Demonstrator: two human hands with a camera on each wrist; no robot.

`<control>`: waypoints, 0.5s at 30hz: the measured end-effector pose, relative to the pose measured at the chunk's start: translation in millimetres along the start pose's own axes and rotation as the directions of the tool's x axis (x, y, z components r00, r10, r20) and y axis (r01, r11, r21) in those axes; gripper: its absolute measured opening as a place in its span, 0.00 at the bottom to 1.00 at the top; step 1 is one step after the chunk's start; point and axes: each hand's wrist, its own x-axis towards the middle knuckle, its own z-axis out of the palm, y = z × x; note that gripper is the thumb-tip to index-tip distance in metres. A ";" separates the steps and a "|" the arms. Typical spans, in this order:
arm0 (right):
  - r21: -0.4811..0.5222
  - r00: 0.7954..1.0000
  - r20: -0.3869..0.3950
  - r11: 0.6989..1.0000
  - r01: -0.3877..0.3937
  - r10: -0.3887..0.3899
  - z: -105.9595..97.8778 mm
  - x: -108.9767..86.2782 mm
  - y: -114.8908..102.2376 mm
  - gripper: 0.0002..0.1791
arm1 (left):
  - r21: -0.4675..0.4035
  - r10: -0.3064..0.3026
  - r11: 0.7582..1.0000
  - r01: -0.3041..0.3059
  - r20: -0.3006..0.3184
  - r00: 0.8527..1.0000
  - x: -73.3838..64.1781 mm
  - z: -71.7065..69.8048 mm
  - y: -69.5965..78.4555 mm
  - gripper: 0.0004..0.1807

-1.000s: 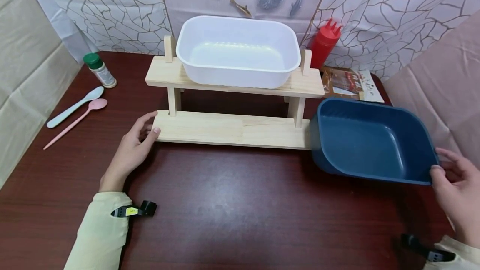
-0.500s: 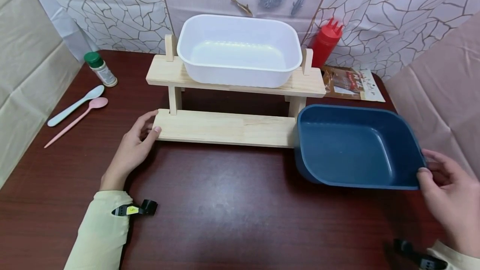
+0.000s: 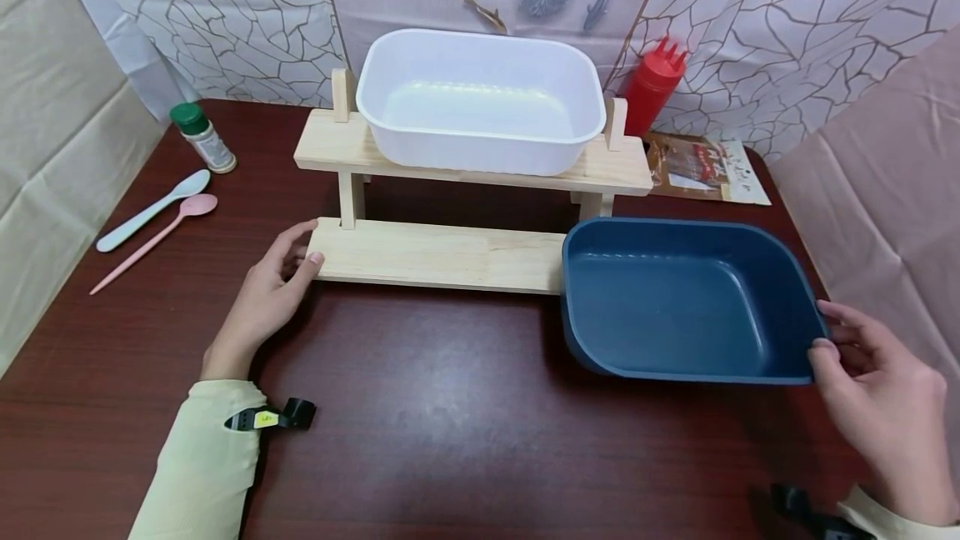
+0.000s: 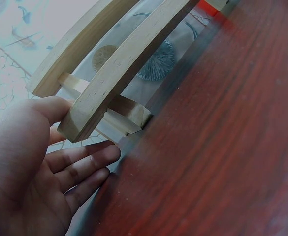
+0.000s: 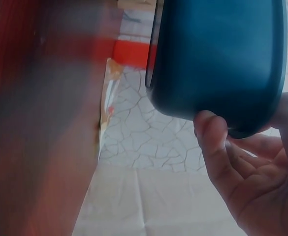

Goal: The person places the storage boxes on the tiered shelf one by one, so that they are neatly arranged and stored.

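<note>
My left hand point(image 3: 262, 298) holds the left end of the lower plank of a two-tier wooden rack point(image 3: 442, 255). In the left wrist view, thumb and forefinger lie around that plank's end point(image 4: 82, 118), while the other fingers spread below it. At the right, my right hand point(image 3: 881, 398) grips the right end of a dark blue plastic basin point(image 3: 667, 307) by its rim. The basin's left end overlaps the right part of the lower plank and hides it. The right wrist view shows the basin's underside point(image 5: 222, 59) raised off the table. A white basin point(image 3: 472, 152) sits on the upper tier.
A green-capped seasoning jar point(image 3: 202, 137), a pale blue spoon point(image 3: 153, 211) and a pink spoon point(image 3: 153, 242) lie at the left. Behind the rack's right end are a red squeeze bottle point(image 3: 652, 90) and a brown food packet point(image 3: 693, 169). Curtains enclose the table point(image 3: 450, 440).
My right hand has carried the blue basin leftward and slightly toward me, further over the lower plank. The left hand and rack stay in place.
</note>
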 end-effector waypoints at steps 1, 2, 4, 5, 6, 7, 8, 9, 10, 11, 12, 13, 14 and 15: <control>-0.002 1.000 0.003 1.000 0.004 -0.004 -0.1 -0.9 -2.1 0.23 | 0.001 0.002 1.000 -0.002 0.000 1.000 0.1 0.1 -0.3 0.27; -0.003 1.000 0.002 1.000 0.007 -0.007 -0.3 -1.8 -3.9 0.22 | 0.001 0.001 1.000 -0.001 -0.001 1.000 0.2 0.4 -0.6 0.27; -0.007 1.000 0.005 1.000 0.013 -0.013 -0.2 -3.1 -7.7 0.22 | -0.001 0.002 1.000 -0.002 -0.002 1.000 0.5 0.7 -0.7 0.27; -0.009 1.000 0.003 1.000 0.021 -0.021 0.0 -3.7 -8.8 0.22 | 0.001 0.003 1.000 -0.003 -0.003 1.000 0.7 0.7 -1.1 0.27; -0.005 1.000 -0.002 1.000 0.028 -0.028 0.5 -4.2 -9.7 0.22 | 0.005 0.003 1.000 -0.003 -0.005 1.000 1.0 0.8 -1.6 0.27; -0.001 0.999 -0.005 0.999 0.034 -0.034 1.1 -4.7 -10.5 0.22 | 0.006 0.005 1.000 -0.005 -0.006 1.000 1.1 0.8 -2.0 0.27; 0.000 0.999 -0.010 0.999 0.039 -0.039 2.1 -5.3 -11.5 0.22 | 0.008 0.006 1.000 -0.006 -0.007 1.000 1.2 0.8 -2.4 0.27; 0.006 0.999 -0.011 0.999 0.043 -0.043 3.2 -5.9 -12.3 0.22 | 0.011 0.009 1.000 -0.009 -0.007 1.000 1.2 0.7 -2.8 0.27; 0.005 0.999 -0.009 0.999 0.047 -0.047 4.0 -6.3 -13.1 0.22 | 0.013 0.013 1.000 -0.013 -0.007 1.000 1.2 0.6 -3.0 0.27; 0.008 0.998 -0.009 0.998 0.056 -0.056 5.1 -6.7 -13.5 0.22 | 0.013 0.014 1.000 -0.014 -0.007 1.000 1.1 0.5 -2.9 0.28; 0.014 0.998 -0.013 0.998 0.062 -0.061 6.3 -7.2 -14.3 0.22 | 0.012 0.011 1.000 -0.011 -0.007 1.000 1.0 0.6 -2.6 0.27; 0.022 0.998 -0.014 0.997 0.069 -0.069 7.2 -7.7 -14.9 0.22 | 0.010 0.008 1.000 -0.008 -0.006 1.000 0.9 0.6 -2.2 0.27; 0.022 0.997 -0.014 0.997 0.077 -0.077 8.0 -8.1 -15.9 0.22 | 0.008 0.007 1.000 -0.007 -0.005 1.000 0.8 0.6 -1.8 0.27; 0.030 0.996 -0.013 0.996 0.086 -0.085 8.5 -8.4 -16.6 0.22 | 0.007 0.006 1.000 -0.006 -0.003 1.000 0.5 0.6 -1.2 0.28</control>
